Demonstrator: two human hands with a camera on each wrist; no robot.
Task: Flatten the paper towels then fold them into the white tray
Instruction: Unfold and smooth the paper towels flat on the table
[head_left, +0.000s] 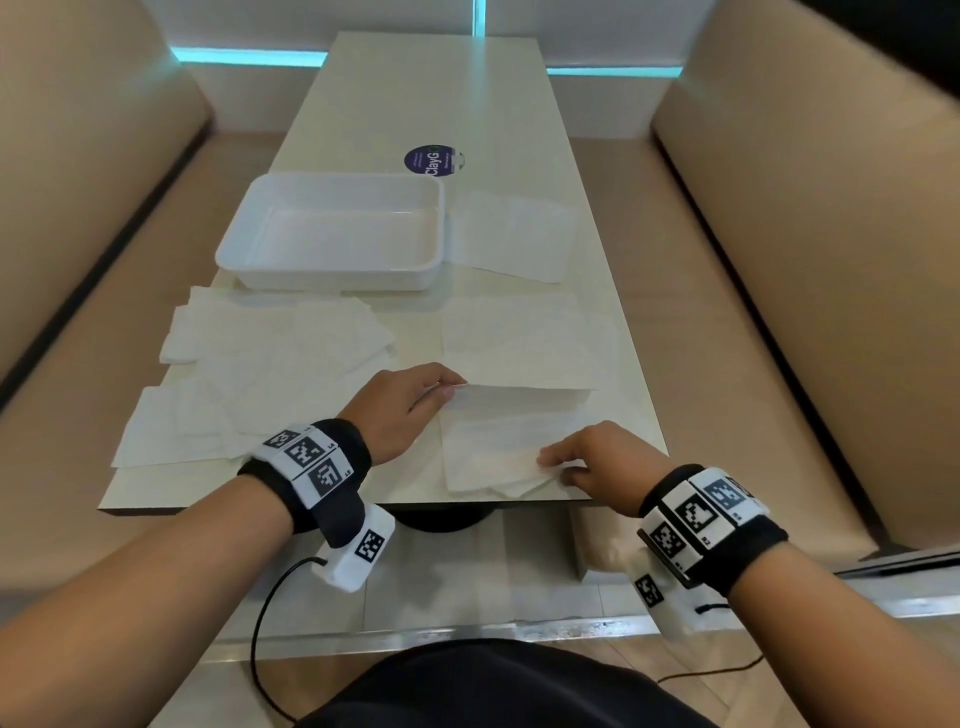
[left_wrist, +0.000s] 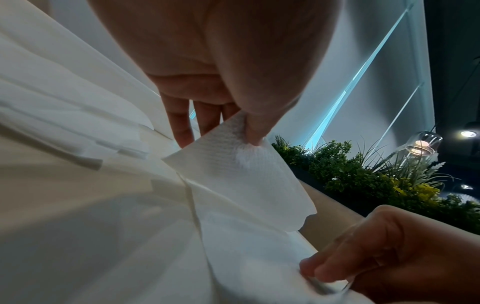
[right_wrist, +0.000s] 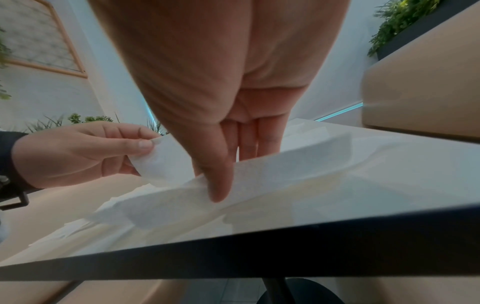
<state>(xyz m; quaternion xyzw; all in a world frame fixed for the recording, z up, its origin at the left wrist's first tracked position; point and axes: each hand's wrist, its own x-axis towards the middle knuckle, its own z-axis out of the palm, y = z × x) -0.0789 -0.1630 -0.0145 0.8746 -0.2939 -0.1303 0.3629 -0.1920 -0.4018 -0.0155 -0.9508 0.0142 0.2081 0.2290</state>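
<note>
A white paper towel (head_left: 498, 441) lies at the table's near edge, part folded over itself. My left hand (head_left: 449, 389) pinches its far left corner between thumb and fingers and holds that edge lifted off the table; the left wrist view shows the pinch (left_wrist: 246, 131) on the textured towel (left_wrist: 233, 164). At the near right corner my right hand (head_left: 550, 465) pinches the towel, thumb on top (right_wrist: 221, 185) and fingers behind. The white tray (head_left: 337, 278) stands empty beyond, to the left of centre.
More towels lie flat: a loose pile (head_left: 260, 374) to the left, one sheet (head_left: 524, 332) just beyond my hands, another (head_left: 511, 236) right of the tray. A round purple sticker (head_left: 428, 160) sits on the table (head_left: 415, 93). Beige booth seats flank both sides.
</note>
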